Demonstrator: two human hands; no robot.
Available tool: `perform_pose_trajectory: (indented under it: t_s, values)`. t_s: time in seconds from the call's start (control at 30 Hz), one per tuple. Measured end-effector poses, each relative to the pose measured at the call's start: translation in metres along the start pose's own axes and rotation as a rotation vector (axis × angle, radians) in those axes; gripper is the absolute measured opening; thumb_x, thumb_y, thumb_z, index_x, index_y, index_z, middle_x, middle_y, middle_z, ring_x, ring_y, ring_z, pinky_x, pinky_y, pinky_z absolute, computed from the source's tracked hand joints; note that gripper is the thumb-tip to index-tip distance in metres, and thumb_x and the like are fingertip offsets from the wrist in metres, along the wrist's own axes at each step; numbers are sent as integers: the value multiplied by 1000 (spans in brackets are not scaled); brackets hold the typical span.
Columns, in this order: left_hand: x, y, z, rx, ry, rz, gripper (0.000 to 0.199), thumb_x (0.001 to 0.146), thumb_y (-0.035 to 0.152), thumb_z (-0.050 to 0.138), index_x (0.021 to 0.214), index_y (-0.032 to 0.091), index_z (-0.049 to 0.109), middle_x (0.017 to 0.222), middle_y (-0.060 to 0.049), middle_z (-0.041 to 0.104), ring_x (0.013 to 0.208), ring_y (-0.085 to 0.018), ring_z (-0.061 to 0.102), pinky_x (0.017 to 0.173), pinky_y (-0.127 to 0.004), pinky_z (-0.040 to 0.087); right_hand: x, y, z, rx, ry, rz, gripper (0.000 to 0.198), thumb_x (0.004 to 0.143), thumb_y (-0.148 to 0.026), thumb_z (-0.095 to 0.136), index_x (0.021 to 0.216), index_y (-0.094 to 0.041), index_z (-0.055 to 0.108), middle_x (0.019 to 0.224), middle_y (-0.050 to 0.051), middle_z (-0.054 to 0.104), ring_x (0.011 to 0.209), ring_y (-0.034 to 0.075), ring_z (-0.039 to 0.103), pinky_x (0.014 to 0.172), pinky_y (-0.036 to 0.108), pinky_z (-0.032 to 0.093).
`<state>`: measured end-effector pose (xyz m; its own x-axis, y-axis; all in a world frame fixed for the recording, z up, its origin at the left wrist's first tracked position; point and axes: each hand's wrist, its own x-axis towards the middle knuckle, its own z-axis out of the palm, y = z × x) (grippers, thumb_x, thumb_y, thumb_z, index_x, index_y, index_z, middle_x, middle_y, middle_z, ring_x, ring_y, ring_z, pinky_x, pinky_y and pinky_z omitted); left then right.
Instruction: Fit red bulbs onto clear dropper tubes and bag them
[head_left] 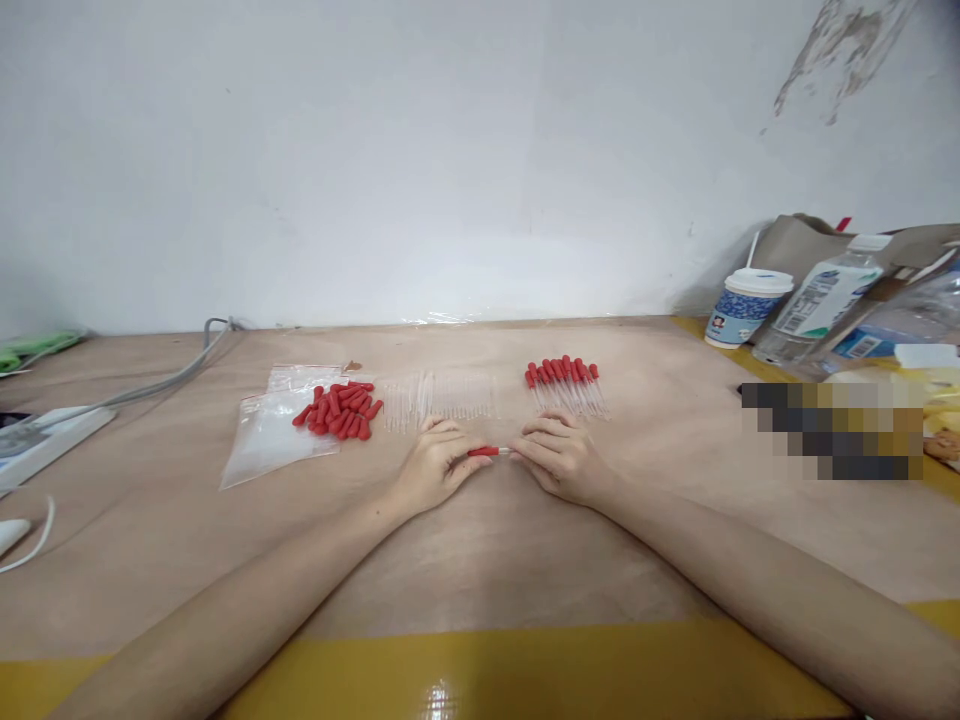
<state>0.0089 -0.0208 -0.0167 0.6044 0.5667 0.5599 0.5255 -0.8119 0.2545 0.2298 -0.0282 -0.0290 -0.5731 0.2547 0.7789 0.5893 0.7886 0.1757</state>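
Note:
Between my two hands lies a red rubber dropper bulb [484,452], pinched by my left hand [437,462]. A clear glass dropper tube [504,451] meets the bulb's open end, its other end pinched in my right hand [564,458]. Just beyond my hands, loose clear tubes [461,396] lie side by side in a row. To the left is a pile of loose red bulbs [341,410]. On the right, several droppers with red bulbs fitted [564,372] lie together, bulbs pointing away from me.
Clear zip bags [274,435] lie under and beside the bulb pile. At far left are a white power strip [56,445] and a grey cable [169,380]. A paper cup [746,308], a plastic bottle [825,300] and bags stand at the right. A white wall [450,170] rises behind.

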Motion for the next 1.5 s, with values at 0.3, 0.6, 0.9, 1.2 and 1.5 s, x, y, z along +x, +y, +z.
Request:
perform_pose_trajectory:
  t_s: [0.3,0.6,0.9,1.2,1.5]
  values:
    - [1,-3,-2,-12,18,-19,17,82,34,56,92,23,65,82,-2,70,81,-17,60,83,-35,37,6,-5,-1,-35,-153,92,19,86,-22,47,80,-18,64,72,3,62,77,15,51,77,31,32]
    - [-9,-9,-3,-126,-92,-109,28,85,28,51,111,20,59,110,-7,63,99,-19,60,85,-34,48,19,32,-19,-9,-350,754,25,83,-28,47,70,-20,66,65,3,64,59,14,53,57,26,32]
    - [-6,-10,-2,-160,-127,-83,23,85,26,50,101,19,65,104,-5,67,99,-18,61,88,-33,48,36,71,16,-260,-435,1078,29,76,-34,46,55,-19,59,62,5,61,68,20,54,71,34,31]
    - [-5,-9,-2,-170,-107,-71,23,86,26,50,101,20,66,103,-5,67,98,-18,61,88,-35,48,39,57,27,-290,-419,944,34,80,-38,42,60,-18,60,62,4,62,65,19,54,78,39,24]
    - [-5,-8,-3,-174,-128,-71,22,86,25,49,100,20,66,104,-5,66,99,-17,60,89,-33,47,73,35,59,-249,-656,960,31,79,-34,44,78,-14,68,81,15,67,77,25,60,78,41,27]
